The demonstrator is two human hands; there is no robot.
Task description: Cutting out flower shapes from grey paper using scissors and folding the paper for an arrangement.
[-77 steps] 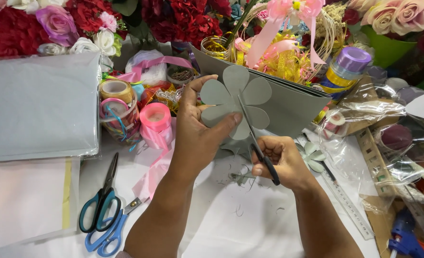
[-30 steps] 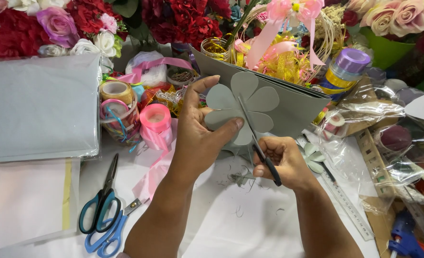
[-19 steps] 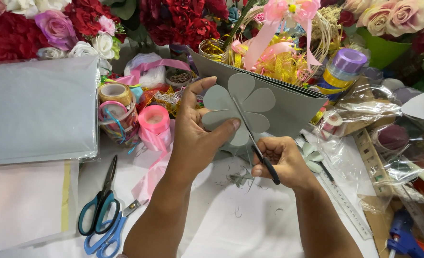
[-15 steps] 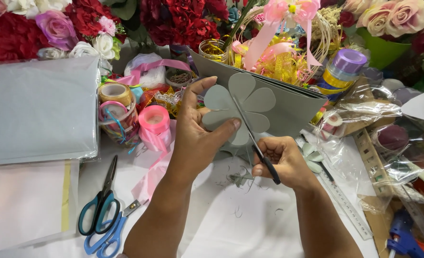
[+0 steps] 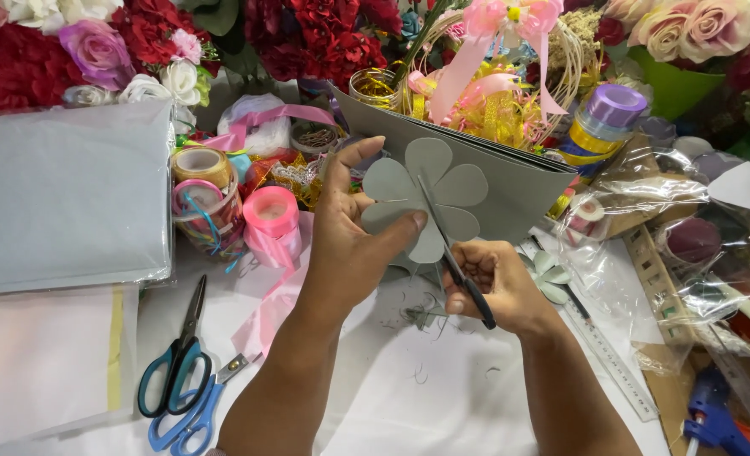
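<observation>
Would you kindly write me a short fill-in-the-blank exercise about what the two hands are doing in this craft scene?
1. The left hand holds up a grey paper cut-out shaped like a ____.
2. The right hand presses a thin black ____ against the cut-out.
3. Two pairs of ____ lie on the table, left of the left forearm.

Missing words: flower; tool; scissors

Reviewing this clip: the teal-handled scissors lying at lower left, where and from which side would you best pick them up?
By the handle loops of the scissors, coming from the near edge. They lie flat with blades shut and pointing away toward the tape rolls, loops nearest the person and uncovered, though blue scissors lie against them.
</observation>
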